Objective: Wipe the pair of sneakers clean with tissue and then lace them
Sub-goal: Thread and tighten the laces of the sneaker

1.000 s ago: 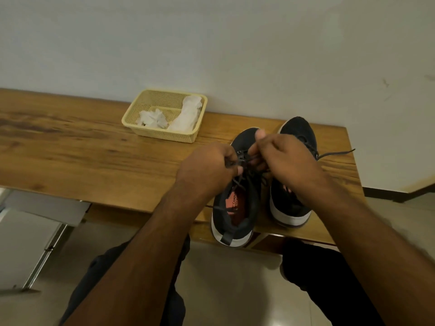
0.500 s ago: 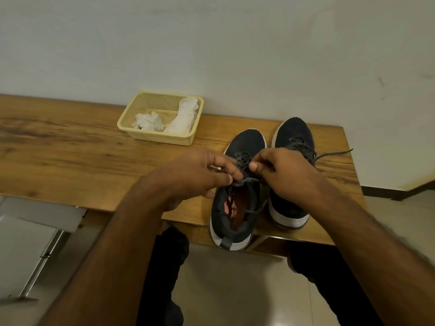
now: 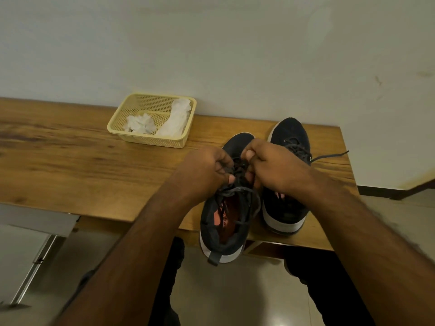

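Two dark sneakers with white soles stand side by side on the wooden table point(image 3: 70, 165), toes toward the wall. The left sneaker point(image 3: 226, 222) has its heel past the table's front edge and shows a reddish insole. My left hand point(image 3: 207, 172) and my right hand point(image 3: 273, 165) are both over its tongue, each pinching its dark lace point(image 3: 240, 170). A loop of that lace hangs slack over the shoe's opening. The right sneaker point(image 3: 289, 137) is laced, with one lace end point(image 3: 329, 156) trailing to the right. My right wrist hides its middle.
A pale yellow plastic basket point(image 3: 122, 130) with crumpled white tissue point(image 3: 174, 118) stands at the back of the table against the wall. The table's right end is just past the right sneaker. My dark-trousered knees are under the front edge, above a tiled floor.
Both hands have moved up the left sneaker toward its toe and closed tighter on the lace. The slack loop over the opening has grown.
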